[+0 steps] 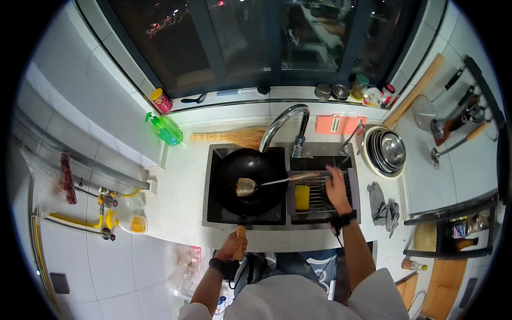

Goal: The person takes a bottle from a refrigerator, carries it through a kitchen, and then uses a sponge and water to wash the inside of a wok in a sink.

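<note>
A black wok (248, 166) rests in the left basin of the double sink (246, 226), and my left hand (233, 246) is closed around its wooden handle (240, 240). Inside the wok lies the metal head of a wok spatula (246, 187); its shaft and wooden handle slant out to the right. My right hand (337, 188) is over the right basin beside the end of that handle, fingers apart; whether a fingertip touches it is not clear. Under this hand a wire drying rack (322, 204) spans the basin, with a yellow sponge (302, 197) on it.
The chrome faucet (285, 117) arches over the basins from behind. A straw brush (244, 137) and a green pump bottle (169, 131) stand or lie at the back left. Stacked metal bowls (391, 149) and a grey cloth (382, 208) are on the right counter.
</note>
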A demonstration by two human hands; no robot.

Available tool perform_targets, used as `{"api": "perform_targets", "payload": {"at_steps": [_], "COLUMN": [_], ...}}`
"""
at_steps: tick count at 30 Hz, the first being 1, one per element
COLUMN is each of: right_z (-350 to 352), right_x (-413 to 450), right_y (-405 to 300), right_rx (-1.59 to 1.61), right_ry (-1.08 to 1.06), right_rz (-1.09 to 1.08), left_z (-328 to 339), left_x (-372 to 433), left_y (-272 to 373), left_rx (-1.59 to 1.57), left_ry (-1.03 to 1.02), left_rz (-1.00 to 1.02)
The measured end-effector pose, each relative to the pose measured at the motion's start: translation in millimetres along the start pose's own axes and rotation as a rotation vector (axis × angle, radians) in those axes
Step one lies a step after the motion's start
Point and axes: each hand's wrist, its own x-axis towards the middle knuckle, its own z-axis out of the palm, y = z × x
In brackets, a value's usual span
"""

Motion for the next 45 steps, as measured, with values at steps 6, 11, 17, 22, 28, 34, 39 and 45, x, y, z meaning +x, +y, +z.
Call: {"api": "perform_targets", "payload": {"at_steps": [6, 11, 17, 22, 28, 34, 39, 45], "right_z": [62, 85, 100, 102, 104, 104, 127, 175], "right_x": [81, 78, 53, 51, 54, 52, 32, 9], "right_y": [20, 21, 17, 23, 17, -7, -35, -20], "right_rx": [-0.095, -0.404, -0.428, -0.413, -0.362, -0.438, -0.324, -0.732], "right_ry": [-0.298, -0.503, -0.385, -0.393, -0.358, -0.256, -0.323, -0.453], "right_rz": [0.106, 0.058, -0.016, 0.013, 0.064, -0.056, -0.415, -0.381], "left_z": [0, -7, -7, -13, -15, -17, -19, -16], "left_x": [16, 27, 33, 37, 42, 45, 47, 46], "left_y": [6, 5, 4, -4, -3, -7, -2, 4], "left_rx": [0.032, 0.027, -0.039, 0.020, 0.028, -0.002, -0.020, 0.003], "left_ry": [0.006, 0.031, 0.019, -0.018, -0.019, -0.006, -0.020, -0.028], "left_rz": [-0.056, -0.103, -0.152, -0.113, -0.146, -0.172, -0.198, -0.182]}}
